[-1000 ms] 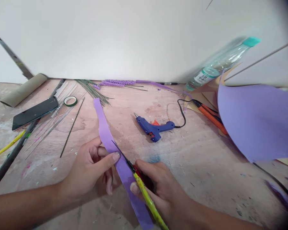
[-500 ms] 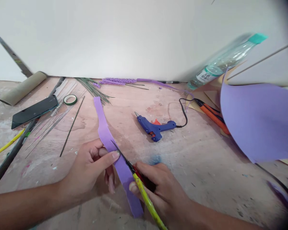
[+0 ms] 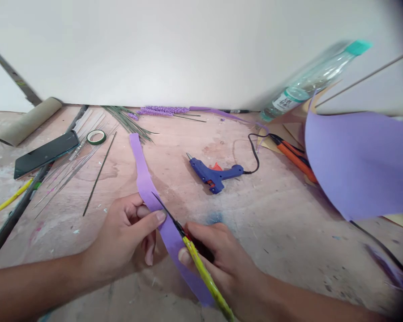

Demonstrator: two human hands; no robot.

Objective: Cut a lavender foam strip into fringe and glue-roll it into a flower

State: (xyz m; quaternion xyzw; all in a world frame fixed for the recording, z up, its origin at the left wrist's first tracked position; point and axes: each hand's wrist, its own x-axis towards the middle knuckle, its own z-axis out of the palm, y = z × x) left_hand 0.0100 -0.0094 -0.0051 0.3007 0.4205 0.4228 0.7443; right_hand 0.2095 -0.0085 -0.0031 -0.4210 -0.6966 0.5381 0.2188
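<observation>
My left hand point(image 3: 129, 235) pinches a long purple foam strip point(image 3: 143, 174) between thumb and fingers, holding it just above the wooden work surface point(image 3: 272, 223). My right hand point(image 3: 218, 261) is closed round yellow-handled scissors point(image 3: 201, 268), whose dark blades lie across the strip right beside my left thumb. The strip runs from under my right hand up and away to the left of the middle.
A blue glue gun point(image 3: 216, 173) with a black cord lies in the middle. A large purple foam sheet point(image 3: 359, 163), orange-handled cutters point(image 3: 293, 156) and a clear bottle point(image 3: 309, 82) sit right. A phone point(image 3: 45, 153), green tape roll point(image 3: 96, 136), wires, cardboard tube point(image 3: 28, 120) and purple flower stems point(image 3: 163, 110) lie left and back.
The view has shifted slightly. Both hands stay on the strip, and the scissors remain across it with little visible movement.
</observation>
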